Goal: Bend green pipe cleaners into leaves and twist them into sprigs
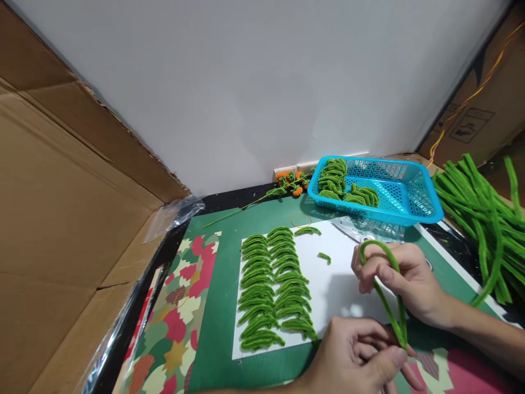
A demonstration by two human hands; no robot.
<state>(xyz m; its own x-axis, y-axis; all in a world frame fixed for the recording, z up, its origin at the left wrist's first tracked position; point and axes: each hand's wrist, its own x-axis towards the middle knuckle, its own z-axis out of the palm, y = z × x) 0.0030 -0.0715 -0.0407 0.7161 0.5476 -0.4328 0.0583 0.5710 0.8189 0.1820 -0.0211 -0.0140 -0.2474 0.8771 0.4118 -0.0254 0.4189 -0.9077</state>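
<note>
A fuzzy green pipe cleaner (384, 298) is bent into a long loop between my hands. My right hand (404, 276) grips it near the rounded top, thumb and fingers closed. Lower down, my left hand (363, 355) pinches the two ends together. To the left, a white sheet of paper (322, 295) carries two columns of short curved green pipe cleaner pieces (256, 293). A single curved piece (307, 231) lies at the sheet's top, and a smaller bent piece (324, 257) rests below it. Scissors (346, 232) lie partly hidden behind my right hand.
A blue plastic basket (414, 194) at the back holds more curved green pieces. Long green pipe cleaners (488, 219) are heaped at right. An orange-flowered stem (262, 198) lies behind the paper, near a rubber band (301, 220). Cardboard (74, 219) walls the left side.
</note>
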